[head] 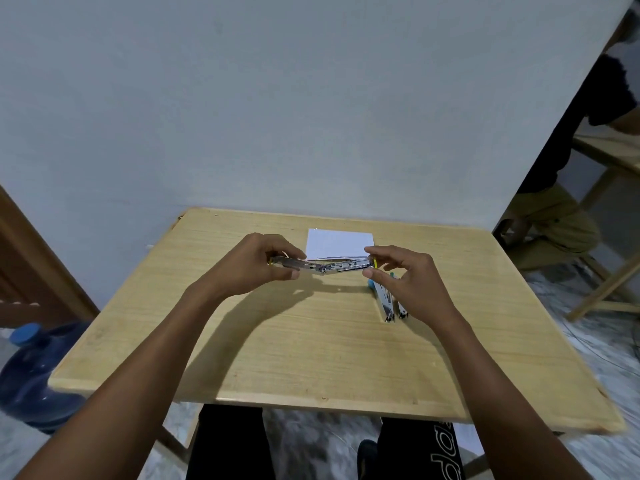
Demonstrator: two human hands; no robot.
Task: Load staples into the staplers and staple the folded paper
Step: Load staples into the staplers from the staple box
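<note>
Both hands are raised above the middle of a light wooden table (pixel 311 341), sharing one metal stapler (pixel 323 266) that is swung fully open, its two halves spread almost flat in a shallow V with the hinge at the centre. The left hand (pixel 258 263) pinches one end between thumb and fingers, where a bit of yellow trim shows; the right hand (pixel 403 271) pinches the other end, also tipped in yellow, between thumb and forefinger, with its other fingers loosely curled. Just behind the open stapler a white folded paper (pixel 341 242) lies flat on the table near the far edge. Under and beside the right hand two more staplers (pixel 389 301) lie side by side on the tabletop, chrome bodied, one with a blue end showing and one with a touch of green. A blue water jug (pixel 31 372) stands on the floor left of the table
</note>
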